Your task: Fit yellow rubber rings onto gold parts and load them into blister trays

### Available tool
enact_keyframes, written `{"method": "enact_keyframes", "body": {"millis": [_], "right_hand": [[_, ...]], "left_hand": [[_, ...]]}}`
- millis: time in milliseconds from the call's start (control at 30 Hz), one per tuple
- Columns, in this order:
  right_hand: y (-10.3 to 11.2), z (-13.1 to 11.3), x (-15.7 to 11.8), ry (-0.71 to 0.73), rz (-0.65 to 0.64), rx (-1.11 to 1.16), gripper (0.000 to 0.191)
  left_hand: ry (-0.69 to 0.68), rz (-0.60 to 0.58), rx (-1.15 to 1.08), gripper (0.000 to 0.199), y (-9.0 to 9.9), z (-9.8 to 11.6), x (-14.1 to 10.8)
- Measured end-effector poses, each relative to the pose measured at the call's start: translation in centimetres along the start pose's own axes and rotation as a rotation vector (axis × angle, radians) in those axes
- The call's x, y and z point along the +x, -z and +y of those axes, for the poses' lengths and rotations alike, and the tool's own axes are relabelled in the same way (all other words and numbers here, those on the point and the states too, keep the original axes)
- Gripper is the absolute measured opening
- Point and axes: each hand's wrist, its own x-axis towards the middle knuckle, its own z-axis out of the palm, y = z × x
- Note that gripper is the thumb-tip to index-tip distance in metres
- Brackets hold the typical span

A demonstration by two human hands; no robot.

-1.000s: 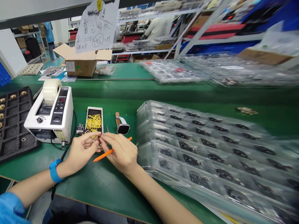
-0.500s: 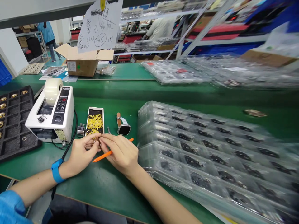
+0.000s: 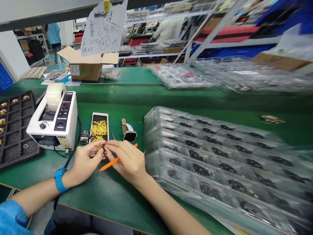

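My left hand [image 3: 86, 162] is closed, its fingertips pinching a small gold-coloured metal part [image 3: 101, 148] that is mostly covered by fingers. My right hand [image 3: 128, 160] meets it there, thumb and index finger on the part's right side. An orange pen-shaped tool [image 3: 109, 164] lies slantwise through the right hand, its pointed end toward the lower left. Just beyond the fingers is a white box [image 3: 107, 118] of yellow rings [image 3: 98, 129]. A watch with a square dark face [image 3: 129, 136] and a pale strap lies behind my right hand, and a tally counter [image 3: 84, 137] stands left of the box.
A white tape dispenser [image 3: 52, 120] stands on the left, its black cable running toward the bench edge. Beyond it lies a black foam tray [image 3: 18, 130] with gold-coloured round parts. Stacked clear plastic trays [image 3: 220, 163] fill the right. An opened carton [image 3: 85, 70] sits at the back.
The orange tool has shifted slightly right and down in my right hand. Both hands stay together at the gold-coloured part. In the background, a person in blue has moved a little right.
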Motion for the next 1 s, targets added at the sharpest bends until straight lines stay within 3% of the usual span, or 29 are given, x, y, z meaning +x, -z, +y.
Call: {"method": "enact_keyframes", "body": {"millis": [167, 533, 733, 867, 1000], "right_hand": [[0.0, -0.1, 0.1, -0.009, 0.026, 0.013, 0.016], [0.0, -0.3, -0.1, 0.023, 0.029, -0.085, 0.016], [-0.4, -0.6, -0.1, 0.025, 0.022, -0.133, 0.016], [-0.3, -0.7, 0.1, -0.118, -0.018, 0.021, 0.016], [0.6, -0.5, 0.4, -0.395, -0.045, 0.285, 0.011]], "left_hand": [[0.043, 0.012, -0.043, 0.031, -0.1, 0.1, -0.1], [-0.01, -0.025, 0.011, 0.028, 0.1, -0.1, -0.1], [0.051, -0.021, -0.039, 0.027, 0.1, -0.1, 0.2], [0.162, -0.026, -0.172, 0.024, 0.2, 0.0, 0.8], [0.226, 0.007, -0.246, 0.027, 0.6, 0.1, 1.6]]}}
